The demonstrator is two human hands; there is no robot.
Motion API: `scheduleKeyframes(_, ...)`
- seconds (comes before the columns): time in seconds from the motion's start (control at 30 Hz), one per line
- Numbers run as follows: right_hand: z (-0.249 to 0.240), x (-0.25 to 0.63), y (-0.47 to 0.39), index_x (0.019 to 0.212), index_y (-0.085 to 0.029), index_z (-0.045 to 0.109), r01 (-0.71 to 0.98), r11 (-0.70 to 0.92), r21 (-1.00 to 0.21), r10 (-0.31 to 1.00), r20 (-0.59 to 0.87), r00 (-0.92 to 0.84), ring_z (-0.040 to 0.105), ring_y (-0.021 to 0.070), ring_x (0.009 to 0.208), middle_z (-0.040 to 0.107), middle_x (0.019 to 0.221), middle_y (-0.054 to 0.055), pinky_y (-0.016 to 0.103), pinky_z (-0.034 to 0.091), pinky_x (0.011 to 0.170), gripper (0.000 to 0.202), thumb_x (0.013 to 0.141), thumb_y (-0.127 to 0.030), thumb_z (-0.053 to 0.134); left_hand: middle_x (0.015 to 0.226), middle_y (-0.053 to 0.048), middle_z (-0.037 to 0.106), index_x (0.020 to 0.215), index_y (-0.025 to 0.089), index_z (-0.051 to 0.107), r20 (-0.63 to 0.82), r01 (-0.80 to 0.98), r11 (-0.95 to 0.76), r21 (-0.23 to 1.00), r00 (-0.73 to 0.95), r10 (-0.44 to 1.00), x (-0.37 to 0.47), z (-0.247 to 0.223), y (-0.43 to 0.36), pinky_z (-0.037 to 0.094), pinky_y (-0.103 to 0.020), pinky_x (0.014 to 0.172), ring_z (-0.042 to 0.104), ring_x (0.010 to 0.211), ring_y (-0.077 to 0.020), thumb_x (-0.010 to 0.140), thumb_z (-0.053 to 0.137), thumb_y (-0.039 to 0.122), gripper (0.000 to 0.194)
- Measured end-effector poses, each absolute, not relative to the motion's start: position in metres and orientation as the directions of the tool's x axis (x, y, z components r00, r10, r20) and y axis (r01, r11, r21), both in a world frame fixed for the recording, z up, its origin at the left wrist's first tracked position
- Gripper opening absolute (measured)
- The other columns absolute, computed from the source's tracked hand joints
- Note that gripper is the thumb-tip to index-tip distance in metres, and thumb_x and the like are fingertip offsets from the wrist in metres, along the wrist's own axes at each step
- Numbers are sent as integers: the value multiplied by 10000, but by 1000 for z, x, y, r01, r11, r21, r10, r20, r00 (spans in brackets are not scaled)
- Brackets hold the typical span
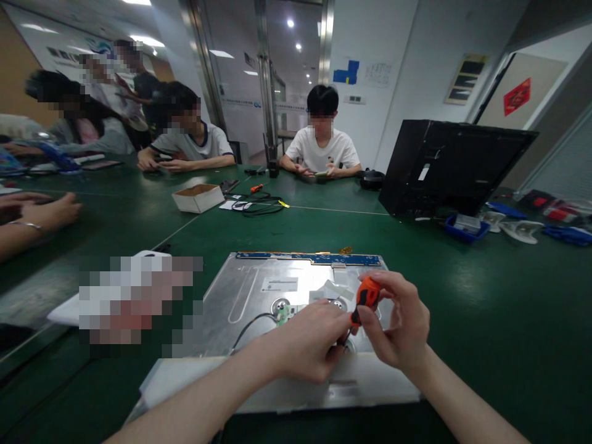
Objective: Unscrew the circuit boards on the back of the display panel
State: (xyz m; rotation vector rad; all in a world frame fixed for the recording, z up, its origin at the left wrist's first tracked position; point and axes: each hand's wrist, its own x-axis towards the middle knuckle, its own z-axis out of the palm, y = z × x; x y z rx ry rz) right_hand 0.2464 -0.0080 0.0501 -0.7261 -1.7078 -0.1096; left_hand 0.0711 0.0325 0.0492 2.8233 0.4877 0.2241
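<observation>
An orange-and-black screwdriver (369, 292) is pinched between the thumb and fingers of my right hand (401, 320). Its handle tilts, and the shaft points down and left to the metal back of a flat display panel (215, 302). Beside the shaft, my left hand (314, 339) is closed with its fingers curled down near the tip. What those fingers hold, if anything, is hidden. A small green circuit board (285, 313) with a black cable (250, 324) shows just past my left hand. Along the panel's far edge runs a blue circuit strip (296, 258).
A large black monitor (444, 172) stands at the right, near a blue tray (467, 228). An open white box (198, 198) and coiled black cables (261, 203) lie beyond the panel on the green table (485, 314). Several people sit around it; a co-worker's hands (50, 216) rest at left.
</observation>
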Motion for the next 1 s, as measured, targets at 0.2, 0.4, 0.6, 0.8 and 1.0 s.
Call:
scheduleKeyframes(0.2, 50, 244, -4, 1278, -254, 484, 477, 830, -288, 355, 934, -53, 664, 167, 755, 657, 978, 46, 269, 570, 546, 476, 857, -155, 683, 823, -46, 647, 836, 206, 486, 123, 297, -909, 292, 931, 344, 71, 47, 33, 471, -347, 657, 604, 720, -220, 722, 603, 128, 181)
scheduleKeyframes(0.4, 54, 245, -6, 1312, -242, 521, 531, 815, -232, 340, 933, -115, 637, 169, 801, 614, 1032, 69, 244, 540, 491, 456, 881, -111, 597, 815, -43, 648, 829, 204, 490, 115, 293, -909, 295, 934, 338, 72, 48, 33, 473, -342, 671, 611, 736, -218, 746, 604, 129, 159)
scheduleKeyframes(0.6, 53, 248, -9, 1344, -214, 511, 516, 811, -275, 395, 908, -138, 678, 197, 824, 671, 1043, 97, 276, 560, 514, 456, 898, -119, 527, 831, -54, 643, 825, 193, 507, 131, 286, -914, 287, 934, 333, 71, 45, 33, 470, -341, 660, 606, 738, -217, 742, 611, 137, 144)
scheduleKeyframes(0.8, 51, 246, -7, 1336, -212, 484, 472, 831, -294, 383, 918, -104, 715, 187, 783, 712, 1056, 95, 266, 566, 516, 503, 863, -144, 644, 793, -37, 628, 781, 209, 468, 107, 309, -899, 310, 928, 356, 71, 48, 33, 466, -341, 663, 602, 734, -218, 724, 615, 119, 182)
scheduleKeyframes(1.0, 46, 246, -6, 1343, -238, 456, 467, 822, -324, 407, 910, -84, 708, 181, 775, 703, 1104, 94, 289, 577, 543, 524, 862, -133, 634, 861, -52, 659, 854, 204, 490, 131, 300, -902, 310, 926, 353, 71, 47, 32, 466, -345, 666, 622, 760, -226, 734, 610, 116, 190)
